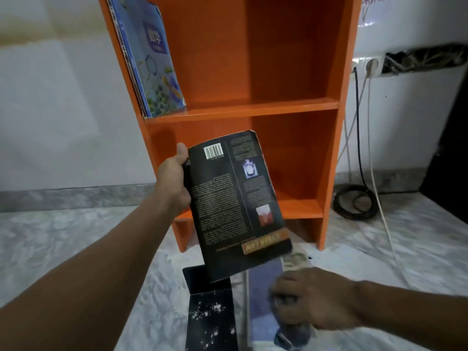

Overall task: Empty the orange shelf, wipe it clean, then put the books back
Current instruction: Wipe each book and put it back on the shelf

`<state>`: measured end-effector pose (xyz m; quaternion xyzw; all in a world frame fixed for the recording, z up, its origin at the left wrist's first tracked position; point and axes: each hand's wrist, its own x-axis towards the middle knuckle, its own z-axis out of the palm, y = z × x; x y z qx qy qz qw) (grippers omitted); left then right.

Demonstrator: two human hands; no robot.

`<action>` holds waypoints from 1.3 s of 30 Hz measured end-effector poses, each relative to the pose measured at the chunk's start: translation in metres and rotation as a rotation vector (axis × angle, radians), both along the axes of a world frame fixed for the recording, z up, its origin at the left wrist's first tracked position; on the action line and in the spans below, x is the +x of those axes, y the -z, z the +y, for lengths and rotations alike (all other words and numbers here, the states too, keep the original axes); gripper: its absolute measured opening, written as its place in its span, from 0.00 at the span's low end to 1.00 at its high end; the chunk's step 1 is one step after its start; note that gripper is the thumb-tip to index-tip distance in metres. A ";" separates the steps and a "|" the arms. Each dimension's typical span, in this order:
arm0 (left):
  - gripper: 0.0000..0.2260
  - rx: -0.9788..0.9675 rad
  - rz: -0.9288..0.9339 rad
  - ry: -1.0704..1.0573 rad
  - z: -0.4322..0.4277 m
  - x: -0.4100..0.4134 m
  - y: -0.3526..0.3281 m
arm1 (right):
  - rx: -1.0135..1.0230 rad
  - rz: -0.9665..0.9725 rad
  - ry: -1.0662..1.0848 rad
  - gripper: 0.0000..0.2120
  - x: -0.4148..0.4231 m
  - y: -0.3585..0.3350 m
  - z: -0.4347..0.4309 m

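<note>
The orange shelf stands against the wall on the floor. Several thin blue books lean at the left end of its upper board; the lower compartment holds nothing. My left hand grips a black paperback by its spine edge, back cover toward me, in the air before the lower compartment. My right hand, blurred, reaches down onto a stack of books on the floor, fingers curled over something bluish; whether it holds it I cannot tell. A crumpled cloth lies just beyond that hand.
A dark speckled book lies on the marble floor left of the stack. To the shelf's right, a wall socket feeds black and white cables that drop to a coil on the floor. A dark object stands at the far right.
</note>
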<state>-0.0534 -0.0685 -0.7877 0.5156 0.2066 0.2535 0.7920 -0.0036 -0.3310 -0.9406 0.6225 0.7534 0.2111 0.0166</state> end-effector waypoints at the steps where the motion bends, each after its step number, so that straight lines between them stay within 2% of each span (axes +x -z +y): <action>1: 0.15 0.019 0.021 -0.039 0.003 0.000 -0.001 | 0.024 -0.011 0.041 0.20 -0.002 -0.014 -0.006; 4: 0.14 0.052 0.062 -0.120 0.010 0.003 0.002 | 0.350 0.300 0.087 0.16 0.001 -0.082 -0.004; 9: 0.14 0.110 0.102 -0.122 -0.001 0.016 -0.003 | 1.026 0.370 0.295 0.06 0.026 -0.192 0.028; 11: 0.12 0.149 0.104 -0.125 -0.009 0.020 -0.009 | 1.158 0.341 0.301 0.10 0.035 -0.206 0.044; 14: 0.12 0.229 0.098 -0.123 -0.016 0.024 -0.013 | 1.027 0.310 0.341 0.19 0.034 -0.197 0.065; 16: 0.13 0.210 0.062 -0.114 -0.018 0.026 -0.019 | 0.823 0.360 0.413 0.24 0.029 -0.170 0.073; 18: 0.14 0.112 0.006 -0.116 -0.018 0.025 -0.026 | 0.564 0.467 0.410 0.30 0.021 -0.122 0.068; 20: 0.13 0.077 -0.033 -0.140 -0.014 0.023 -0.031 | 0.351 0.506 0.313 0.26 0.011 -0.071 0.048; 23: 0.12 0.199 0.000 -0.184 -0.007 0.016 -0.030 | 0.029 0.282 0.097 0.19 -0.002 -0.038 0.013; 25: 0.12 0.275 0.038 -0.195 -0.005 0.014 -0.022 | 0.116 0.273 0.056 0.21 -0.007 -0.052 0.006; 27: 0.12 0.292 0.077 -0.223 -0.006 0.015 -0.017 | 0.414 0.371 0.079 0.26 -0.004 -0.082 0.016; 29: 0.11 0.271 0.101 -0.250 -0.008 0.020 -0.019 | 0.666 0.556 0.233 0.25 0.001 -0.115 0.037; 30: 0.10 0.261 0.123 -0.253 -0.012 0.021 -0.024 | 0.676 0.708 0.306 0.26 0.001 -0.125 0.050; 32: 0.11 0.220 0.144 -0.260 -0.021 0.024 -0.030 | 0.538 0.997 0.363 0.27 -0.007 -0.127 0.075; 34: 0.11 0.221 0.161 -0.248 -0.030 0.028 -0.036 | 0.507 1.036 0.395 0.31 -0.014 -0.118 0.090; 37: 0.09 0.209 0.133 -0.211 -0.043 0.029 -0.043 | 0.521 1.184 0.431 0.41 -0.014 -0.119 0.094; 39: 0.09 0.212 0.100 -0.183 -0.049 0.032 -0.041 | 0.564 1.243 0.475 0.38 -0.010 -0.122 0.092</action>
